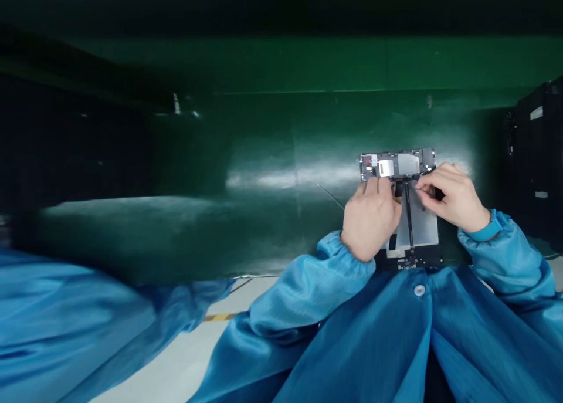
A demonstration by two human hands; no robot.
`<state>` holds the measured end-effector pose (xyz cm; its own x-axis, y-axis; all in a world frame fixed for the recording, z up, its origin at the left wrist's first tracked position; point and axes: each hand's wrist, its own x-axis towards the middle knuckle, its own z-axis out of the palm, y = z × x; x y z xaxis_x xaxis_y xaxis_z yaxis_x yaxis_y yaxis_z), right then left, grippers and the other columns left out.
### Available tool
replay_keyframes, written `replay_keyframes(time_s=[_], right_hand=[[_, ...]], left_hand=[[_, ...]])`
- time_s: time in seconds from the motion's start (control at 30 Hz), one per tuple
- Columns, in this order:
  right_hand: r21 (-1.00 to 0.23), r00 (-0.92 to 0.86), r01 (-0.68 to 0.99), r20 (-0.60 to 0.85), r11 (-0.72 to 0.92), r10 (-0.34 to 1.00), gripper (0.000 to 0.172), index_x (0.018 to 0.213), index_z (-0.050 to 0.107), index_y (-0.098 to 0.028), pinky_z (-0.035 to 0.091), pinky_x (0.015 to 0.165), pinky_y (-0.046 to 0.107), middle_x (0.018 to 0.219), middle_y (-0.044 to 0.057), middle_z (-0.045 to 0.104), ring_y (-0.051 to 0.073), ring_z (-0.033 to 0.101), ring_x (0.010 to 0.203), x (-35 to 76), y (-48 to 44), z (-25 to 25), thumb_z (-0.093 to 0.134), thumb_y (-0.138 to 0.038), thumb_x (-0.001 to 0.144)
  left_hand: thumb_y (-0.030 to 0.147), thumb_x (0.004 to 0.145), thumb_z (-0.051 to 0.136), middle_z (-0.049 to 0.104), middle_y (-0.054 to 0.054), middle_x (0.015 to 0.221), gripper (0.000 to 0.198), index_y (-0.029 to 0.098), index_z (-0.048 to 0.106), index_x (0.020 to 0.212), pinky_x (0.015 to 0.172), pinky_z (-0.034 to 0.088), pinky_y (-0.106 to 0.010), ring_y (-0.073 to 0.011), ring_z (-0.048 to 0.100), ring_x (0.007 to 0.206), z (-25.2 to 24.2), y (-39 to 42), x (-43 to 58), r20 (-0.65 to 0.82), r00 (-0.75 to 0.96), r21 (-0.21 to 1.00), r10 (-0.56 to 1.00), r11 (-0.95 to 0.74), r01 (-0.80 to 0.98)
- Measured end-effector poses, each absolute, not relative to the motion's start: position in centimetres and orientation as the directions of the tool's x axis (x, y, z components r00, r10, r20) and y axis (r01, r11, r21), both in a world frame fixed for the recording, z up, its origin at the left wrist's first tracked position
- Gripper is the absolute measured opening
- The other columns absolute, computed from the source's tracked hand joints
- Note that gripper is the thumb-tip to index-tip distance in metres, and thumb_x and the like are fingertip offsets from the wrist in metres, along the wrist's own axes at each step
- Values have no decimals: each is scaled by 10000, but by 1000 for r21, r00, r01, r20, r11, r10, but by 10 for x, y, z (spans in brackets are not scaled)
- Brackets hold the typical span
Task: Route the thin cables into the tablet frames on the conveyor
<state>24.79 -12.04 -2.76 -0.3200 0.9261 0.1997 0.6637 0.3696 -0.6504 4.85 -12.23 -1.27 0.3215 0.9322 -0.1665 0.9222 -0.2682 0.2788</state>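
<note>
An opened tablet-like device (421, 224) lies on the green bench, its inside facing up. Circuit parts line its far end, a pale silver panel fills the middle, and a dark flat cable (409, 212) runs down its length. My left hand (372, 215) rests over the device's left side with its fingers curled. From its outer edge sticks a thin metal rod (331, 196), whose other end is hidden under the hand. Over the right part of the panel, my right hand (453, 195) pinches thumb and forefinger together. Anything between those fingertips is too small to make out.
The green bench (264, 139) stretches to the left and behind the device. Dark box-like objects stand at the right (539, 162) and the left (74, 145). At lower left, another person's blue sleeve (176, 309) reaches close to the bench edge.
</note>
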Motion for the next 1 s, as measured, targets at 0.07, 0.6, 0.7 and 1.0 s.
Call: replay_keyframes(time_s=[0.07,0.6,0.7,1.0], right_hand=[[-738,-226,614,176,280,958,83,883,708,-237,485,757,355,774,0,730,195,651,774,254,-123,-31,663,-169,896],[-926,101,369,-42,-76,994,93,861,707,-229,563,625,286,712,-12,714,132,632,614,268,-125,-55,745,-297,811],[-931,104,358,-40,-75,994,91,846,704,-222,554,610,276,702,-12,708,126,625,603,269,-125,-54,745,-292,804],[-932,97,353,-54,-85,994,129,821,685,-209,523,594,253,675,-30,669,109,592,582,276,-124,-54,772,-300,796]], left_hand=[[100,831,552,673,-98,912,149,190,604,937,751,540,-370,-262,656,858,-12,-124,44,-131,316,335,940,-258,906],[265,912,703,751,-52,996,94,213,773,876,908,453,-388,-231,613,928,-33,-53,60,-144,633,703,761,-372,606],[268,909,700,745,-43,957,102,214,774,866,908,451,-378,-220,610,904,-28,-48,63,-182,646,692,742,-370,620],[264,934,634,701,-62,903,171,188,784,903,864,474,-376,-229,611,896,-21,-46,70,-235,655,577,718,-440,689]])
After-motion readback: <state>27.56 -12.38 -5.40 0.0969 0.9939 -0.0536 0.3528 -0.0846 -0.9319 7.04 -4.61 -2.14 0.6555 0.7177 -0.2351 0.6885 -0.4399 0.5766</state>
